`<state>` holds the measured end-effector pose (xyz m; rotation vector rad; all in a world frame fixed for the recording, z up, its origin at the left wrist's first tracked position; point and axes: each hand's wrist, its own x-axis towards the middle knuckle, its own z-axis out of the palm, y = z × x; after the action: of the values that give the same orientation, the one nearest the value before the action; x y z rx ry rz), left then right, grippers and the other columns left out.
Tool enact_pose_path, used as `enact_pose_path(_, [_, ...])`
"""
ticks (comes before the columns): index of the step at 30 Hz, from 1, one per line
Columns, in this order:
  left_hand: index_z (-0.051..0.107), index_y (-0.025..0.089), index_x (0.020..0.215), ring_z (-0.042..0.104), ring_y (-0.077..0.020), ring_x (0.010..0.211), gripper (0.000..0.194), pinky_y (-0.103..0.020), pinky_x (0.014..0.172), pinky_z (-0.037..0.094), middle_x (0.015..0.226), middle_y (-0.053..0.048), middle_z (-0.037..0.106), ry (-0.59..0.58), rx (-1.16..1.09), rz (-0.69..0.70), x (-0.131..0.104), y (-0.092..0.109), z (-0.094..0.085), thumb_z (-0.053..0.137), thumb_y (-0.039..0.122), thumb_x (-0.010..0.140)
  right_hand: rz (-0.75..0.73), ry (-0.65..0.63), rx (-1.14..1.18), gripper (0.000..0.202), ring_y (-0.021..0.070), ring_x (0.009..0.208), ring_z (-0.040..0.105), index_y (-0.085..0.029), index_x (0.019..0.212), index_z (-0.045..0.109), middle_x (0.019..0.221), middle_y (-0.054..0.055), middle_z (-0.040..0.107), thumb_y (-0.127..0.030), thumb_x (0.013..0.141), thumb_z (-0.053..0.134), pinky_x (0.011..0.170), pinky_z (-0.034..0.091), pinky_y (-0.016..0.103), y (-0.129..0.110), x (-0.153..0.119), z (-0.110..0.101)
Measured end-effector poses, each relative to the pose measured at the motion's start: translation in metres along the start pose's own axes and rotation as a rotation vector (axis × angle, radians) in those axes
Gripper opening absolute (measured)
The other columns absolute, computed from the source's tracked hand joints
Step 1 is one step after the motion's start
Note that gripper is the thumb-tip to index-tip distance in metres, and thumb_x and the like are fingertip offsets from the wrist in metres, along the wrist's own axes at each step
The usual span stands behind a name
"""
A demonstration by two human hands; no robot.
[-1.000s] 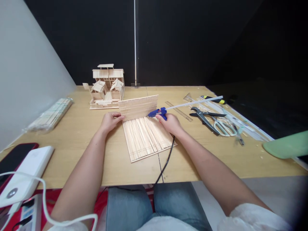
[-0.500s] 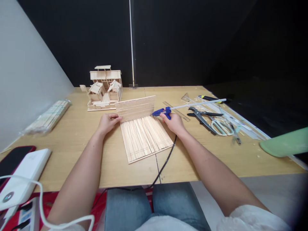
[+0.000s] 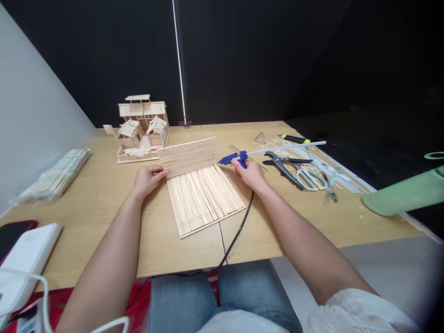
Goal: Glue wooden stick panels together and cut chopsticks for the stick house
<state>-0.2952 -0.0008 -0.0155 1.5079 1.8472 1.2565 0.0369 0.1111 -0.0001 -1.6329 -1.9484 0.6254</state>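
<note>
The left hand (image 3: 147,178) pinches the upright stick panel (image 3: 187,155) at its left end; the right hand (image 3: 250,173) grips the blue glue gun (image 3: 234,158), nozzle at the panel's right end.

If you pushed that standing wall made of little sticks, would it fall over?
Probably yes: the stick wall stands on its thin edge, steadied by the left hand. It looks light, so a nudge could tip it. Its many thin sticks may also flex or snap.

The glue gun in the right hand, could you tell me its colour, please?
Blue, seen in the head view: glue gun.
</note>
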Motion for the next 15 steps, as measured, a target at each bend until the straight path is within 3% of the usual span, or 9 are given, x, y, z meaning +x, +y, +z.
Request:
enact_pose_path(12, [0.072, 0.016, 0.069, 0.056, -0.0152, 0.062, 0.034, -0.025, 0.059, 0.042, 0.065, -0.001, 0.067, 0.015, -0.006, -0.004, 0.0016, -0.0019, 0.0002, 0.075, 0.050, 0.065, 0.004, -0.057, -0.007, 0.052, 0.0226, 0.057, 0.065, -0.016, 0.074, 0.071, 0.050, 0.005, 0.061, -0.060, 0.088, 0.047, 0.062, 0.047, 0.029, 0.0045, 0.0016, -0.0038])
enact_pose_path(15, [0.072, 0.016, 0.069, 0.058, -0.0163, 0.064, 0.034, -0.026, 0.062, 0.045, 0.066, -0.002, 0.069, 0.010, -0.024, 0.014, 0.0020, -0.0024, 0.0010, 0.074, 0.049, 0.066, -0.036, 0.027, -0.049, 0.050, 0.0250, 0.067, 0.067, -0.016, 0.075, 0.071, 0.062, 0.009, 0.068, -0.059, 0.087, 0.049, 0.066, 0.047, 0.031, 0.0035, -0.0009, -0.0076])
